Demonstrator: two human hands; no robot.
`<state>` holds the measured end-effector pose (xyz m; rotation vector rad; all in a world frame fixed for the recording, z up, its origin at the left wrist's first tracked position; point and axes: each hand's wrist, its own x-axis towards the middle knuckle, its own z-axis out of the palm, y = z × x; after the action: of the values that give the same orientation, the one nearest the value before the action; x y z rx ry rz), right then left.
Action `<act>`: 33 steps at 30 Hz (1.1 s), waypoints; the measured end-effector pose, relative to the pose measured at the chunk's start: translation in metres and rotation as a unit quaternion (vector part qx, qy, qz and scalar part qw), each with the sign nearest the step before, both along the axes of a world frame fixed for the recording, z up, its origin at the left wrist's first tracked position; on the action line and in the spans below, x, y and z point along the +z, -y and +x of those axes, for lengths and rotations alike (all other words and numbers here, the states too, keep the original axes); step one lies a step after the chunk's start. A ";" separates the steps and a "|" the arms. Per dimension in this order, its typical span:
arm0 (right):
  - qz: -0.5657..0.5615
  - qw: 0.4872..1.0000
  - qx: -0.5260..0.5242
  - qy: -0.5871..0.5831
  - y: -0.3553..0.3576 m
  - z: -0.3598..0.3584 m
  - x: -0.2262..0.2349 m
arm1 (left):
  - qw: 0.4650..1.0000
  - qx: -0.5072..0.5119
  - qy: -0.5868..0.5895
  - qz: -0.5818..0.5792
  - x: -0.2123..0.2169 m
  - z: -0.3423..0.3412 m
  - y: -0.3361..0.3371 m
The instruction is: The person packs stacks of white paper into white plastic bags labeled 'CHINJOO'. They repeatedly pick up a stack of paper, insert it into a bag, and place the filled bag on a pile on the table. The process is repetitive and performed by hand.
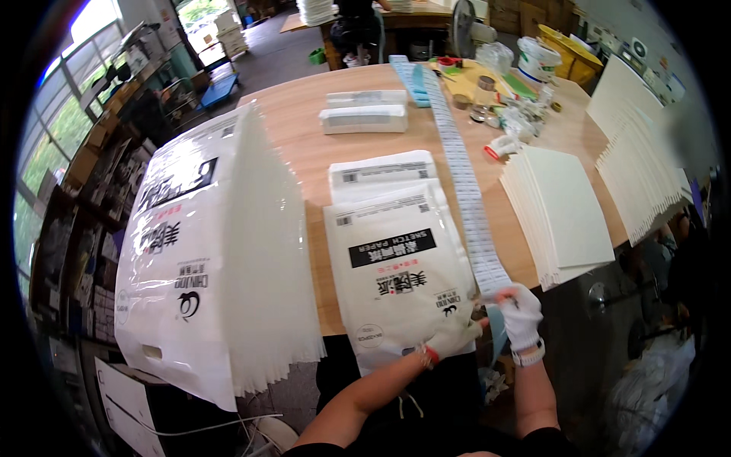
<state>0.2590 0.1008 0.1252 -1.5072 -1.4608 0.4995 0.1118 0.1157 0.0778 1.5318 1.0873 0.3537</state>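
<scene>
A white plastic packet of paper with black and red print lies in front of me at the table's near edge. My left hand, in a white glove with bare fingertips, rests over its lower right corner, fingers stretched to the right and slightly apart. To its right, my gloved right hand is closed on the near end of a long strip of labels. The strip runs away across the table, and its blue backing hangs below my fingers. A second packet lies partly under the first.
At left lies a large fanned stack of printed white bags. Two wrapped white bundles lie farther back. Stacks of white sheets stand at right. Behind them are a glass jar, a white bucket and crumpled plastic. A person sits beyond.
</scene>
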 end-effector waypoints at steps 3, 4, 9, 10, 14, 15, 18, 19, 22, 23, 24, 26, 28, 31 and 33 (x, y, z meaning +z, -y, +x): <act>-0.137 0.982 0.098 -0.085 -0.069 -0.066 0.000 | 0.964 0.100 0.078 0.232 -0.034 -0.053 0.032; -0.165 0.963 0.128 -0.170 -0.094 -0.087 -0.012 | 0.969 0.117 0.045 0.213 -0.025 -0.072 0.041; -0.198 0.962 0.166 -0.086 -0.201 -0.198 -0.073 | 0.978 0.180 0.011 0.107 -0.058 -0.135 0.096; -0.196 0.965 0.164 -0.061 -0.213 -0.213 -0.074 | 0.970 0.203 0.042 0.125 -0.054 -0.146 0.105; -0.222 0.969 0.103 0.041 -0.248 -0.244 -0.093 | 0.922 0.352 -0.027 0.158 -0.059 -0.180 0.132; -0.224 0.968 0.093 0.057 -0.253 -0.245 -0.098 | 0.908 0.390 -0.021 0.150 -0.069 -0.186 0.137; -0.237 0.965 0.074 0.080 -0.258 -0.249 -0.102 | 0.881 0.463 -0.030 0.091 -0.082 -0.199 0.140; -0.242 0.964 0.068 0.084 -0.258 -0.249 -0.100 | 0.877 0.471 -0.038 0.091 -0.087 -0.200 0.141; -0.279 0.951 0.093 0.094 -0.254 -0.255 -0.079 | 0.876 0.477 -0.051 0.054 -0.107 -0.207 0.143; -0.275 0.952 0.089 0.102 -0.254 -0.255 -0.080 | 0.879 0.473 -0.052 0.036 -0.112 -0.209 0.143; -0.272 0.952 0.085 0.109 -0.254 -0.254 -0.080 | 0.880 0.473 -0.035 0.026 -0.116 -0.208 0.144; -0.267 0.952 0.086 0.124 -0.253 -0.257 -0.077 | 0.880 0.475 -0.004 0.007 -0.111 -0.206 0.141; -0.265 0.951 0.087 0.137 -0.251 -0.259 -0.072 | 0.883 0.469 -0.004 0.001 -0.117 -0.204 0.141; -0.252 0.953 0.092 0.138 -0.253 -0.258 -0.079 | 0.890 0.456 0.004 -0.022 -0.118 -0.204 0.143; -0.227 0.957 0.093 0.155 -0.255 -0.256 -0.085 | 0.893 0.450 0.007 -0.029 -0.116 -0.204 0.143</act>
<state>0.0029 0.3553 0.0403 -1.8796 -1.8295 0.7799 -0.0920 -0.0270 -0.0385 0.8767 1.7394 0.9439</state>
